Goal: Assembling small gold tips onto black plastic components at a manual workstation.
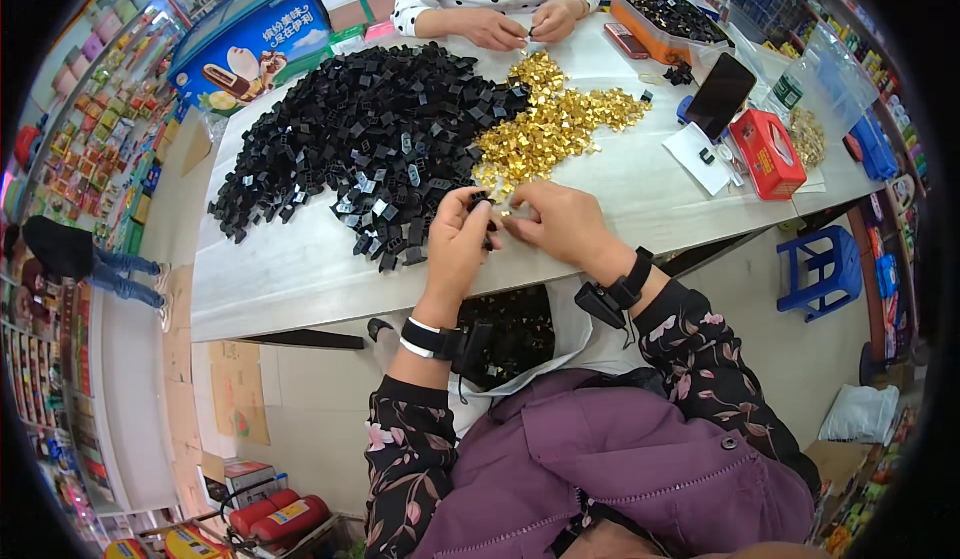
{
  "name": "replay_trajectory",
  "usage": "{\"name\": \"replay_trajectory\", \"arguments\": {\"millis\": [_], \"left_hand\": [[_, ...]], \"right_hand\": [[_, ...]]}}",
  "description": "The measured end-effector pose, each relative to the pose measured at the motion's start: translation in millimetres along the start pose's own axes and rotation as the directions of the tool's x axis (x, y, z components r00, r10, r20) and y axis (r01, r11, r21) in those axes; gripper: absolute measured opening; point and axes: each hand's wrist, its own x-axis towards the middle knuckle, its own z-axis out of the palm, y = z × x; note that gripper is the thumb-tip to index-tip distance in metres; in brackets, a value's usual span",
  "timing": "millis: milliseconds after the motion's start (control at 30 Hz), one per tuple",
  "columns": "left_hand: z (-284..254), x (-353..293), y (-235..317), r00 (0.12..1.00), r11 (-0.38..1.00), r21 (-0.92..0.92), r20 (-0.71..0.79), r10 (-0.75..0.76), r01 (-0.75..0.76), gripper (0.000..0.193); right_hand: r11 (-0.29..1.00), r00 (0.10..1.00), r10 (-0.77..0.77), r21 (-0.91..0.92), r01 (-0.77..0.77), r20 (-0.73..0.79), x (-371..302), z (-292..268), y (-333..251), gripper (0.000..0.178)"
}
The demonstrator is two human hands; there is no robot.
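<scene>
My left hand [458,249] is closed around small black plastic pieces [481,200], with dark edges showing between thumb and fingers. Close beside it, my right hand [562,224] has its thumb and forefinger pinched together on a tiny gold-coloured piece [505,214], held near the black ones. Both hands are just above the near edge of the pale table [270,284]. Beyond my left hand spreads a large heap of black plastic pieces [350,129]. A smaller pile of shiny gold pieces [560,109] lies beyond my right hand.
Across the table, a co-worker's hands [495,31] handle a small piece. An orange tub of black pieces [665,14], a phone [722,94] and a red box [766,155] stand at right. Below the table edge is an open sack of black pieces [510,334]. A blue stool [822,271] stands right.
</scene>
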Motion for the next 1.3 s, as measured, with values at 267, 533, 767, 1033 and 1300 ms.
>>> {"name": "replay_trajectory", "arguments": {"millis": [267, 533, 767, 1033, 1300], "left_hand": [[-6, -2, 5, 0.997, 0.989, -0.127, -0.029, -0.077, 0.073, 0.017], [-5, -1, -1, 0.999, 0.995, -0.082, 0.005, -0.052, 0.052, 0.018], [-1, -3, -5, 1.0, 1.0, -0.023, 0.008, 0.004, -0.004, 0.019], [5, -4, -5, 0.995, 0.976, 0.196, 0.044, 0.088, -0.095, 0.019], [9, -11, -9, 0.983, 0.879, 0.441, 0.046, 0.179, -0.181, 0.019]], "right_hand": [[0.996, 0.996, -0.058, 0.07, 0.062, -0.064, -2, 4, 8, 0.01], [0.99, 0.988, -0.144, -0.018, 0.143, -0.051, 1, 6, 0, 0.01], [0.898, 0.995, 0.095, 0.428, -0.1, 0.033, 3, -2, 7, 0.011], [0.367, 0.903, 0.205, 0.826, -0.429, 0.378, 6, -15, -4, 0.016], [0.439, 0.864, 0.169, 0.749, -0.496, 0.473, -2, -16, 4, 0.016]]}}
